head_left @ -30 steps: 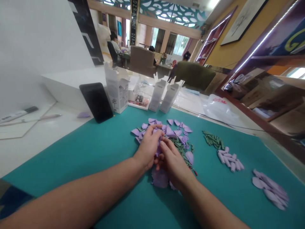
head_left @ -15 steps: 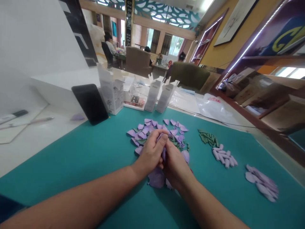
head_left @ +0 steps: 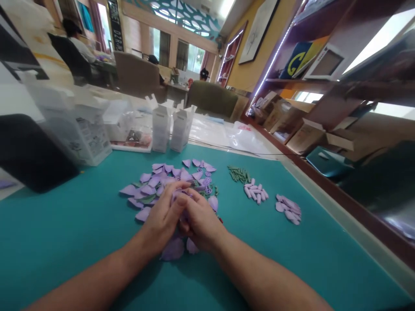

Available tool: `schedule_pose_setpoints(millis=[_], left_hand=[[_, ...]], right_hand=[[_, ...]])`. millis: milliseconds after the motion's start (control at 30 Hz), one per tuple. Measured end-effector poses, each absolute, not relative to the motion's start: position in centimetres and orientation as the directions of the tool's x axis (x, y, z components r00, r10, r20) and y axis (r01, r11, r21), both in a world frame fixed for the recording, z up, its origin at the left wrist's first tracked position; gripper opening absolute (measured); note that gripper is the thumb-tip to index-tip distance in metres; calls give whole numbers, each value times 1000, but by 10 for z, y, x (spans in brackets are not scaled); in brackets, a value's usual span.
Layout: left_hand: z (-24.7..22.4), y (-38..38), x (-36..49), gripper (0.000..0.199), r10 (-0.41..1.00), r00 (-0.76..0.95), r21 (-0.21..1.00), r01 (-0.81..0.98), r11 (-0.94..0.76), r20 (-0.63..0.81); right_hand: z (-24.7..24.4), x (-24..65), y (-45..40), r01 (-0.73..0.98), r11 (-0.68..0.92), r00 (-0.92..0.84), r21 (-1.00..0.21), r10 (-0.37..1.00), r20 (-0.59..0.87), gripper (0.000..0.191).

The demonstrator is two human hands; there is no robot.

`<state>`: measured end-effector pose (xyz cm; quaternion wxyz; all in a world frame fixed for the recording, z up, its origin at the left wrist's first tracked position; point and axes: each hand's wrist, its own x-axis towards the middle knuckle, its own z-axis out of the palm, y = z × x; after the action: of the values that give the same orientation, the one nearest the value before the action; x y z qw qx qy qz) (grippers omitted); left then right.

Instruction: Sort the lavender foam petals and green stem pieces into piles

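Observation:
My left hand (head_left: 161, 216) and my right hand (head_left: 201, 224) meet above the teal mat (head_left: 65, 246), their fingers closed around a lilac foam piece (head_left: 183, 206) that is mostly hidden. Beneath and behind them lies a loose pile of lilac foam petals (head_left: 162, 183) mixed with small green foam leaves (head_left: 145, 199). A larger lilac petal (head_left: 173, 249) lies under my wrists. Small lilac cut-out rounds (head_left: 208, 181) sit at the pile's right side, close to my right hand.
To the right lie green foam strips (head_left: 238, 174), rolled lilac pieces (head_left: 255, 191) and flat lilac petals (head_left: 288, 208). Beyond the mat stand white boxes (head_left: 161, 128), with a black phone (head_left: 29, 151) at left and a plastic bag (head_left: 241, 136) behind. Shelves run along the right.
The whole scene has shifted left and looks farther away as my head has turned. My hands remain together around the lilac piece, now lower-left in view.

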<state>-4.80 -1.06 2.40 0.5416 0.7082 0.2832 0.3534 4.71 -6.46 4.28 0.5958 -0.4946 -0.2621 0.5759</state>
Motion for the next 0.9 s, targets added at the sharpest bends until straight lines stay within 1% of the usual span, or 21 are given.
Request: schedule_pose_setpoints(millis=[133,233,333,433,500,567,633,700,733,800,900], left_hand=[[24,-13,-50,56,731,649,948,47,-315,210],[25,-13,-50,57,714,681,964,46,-264,163],[27,-11,-51,55,729,672,983,11,-186,130],[30,-9,-52,52,753,645,990,-46,-130,129],[32,-8,-52,51,758,642,993,-46,-109,113],[32,-8,-52,49,760,641,993,-26,-112,103],[32,-9,-51,46,763,637,991,-7,-136,110],[31,-9,-50,44,764,634,987,6,-158,118],[30,-9,-49,45,762,636,986,14,-167,120],[29,-8,-48,47,759,639,983,32,-183,121],[28,-6,-47,49,763,636,977,66,-204,116]], right_hand=[[32,52,-66,-438,-97,216,-893,953,-210,34],[26,55,-65,-433,-84,211,-897,959,-191,35],[29,63,-69,-365,-100,209,-926,960,-186,37],[33,88,-82,-229,-46,302,-972,946,-115,39],[31,115,-100,-58,-39,442,-998,895,-60,40],[25,148,-123,138,-75,559,-988,829,15,40],[16,179,-149,353,-188,632,-916,770,86,38],[7,204,-173,555,-305,654,-774,736,178,35],[2,213,-184,625,-370,669,-687,708,226,34],[-5,226,-201,708,-465,664,-531,694,278,32],[-11,236,-216,753,-541,650,-375,704,288,31]])
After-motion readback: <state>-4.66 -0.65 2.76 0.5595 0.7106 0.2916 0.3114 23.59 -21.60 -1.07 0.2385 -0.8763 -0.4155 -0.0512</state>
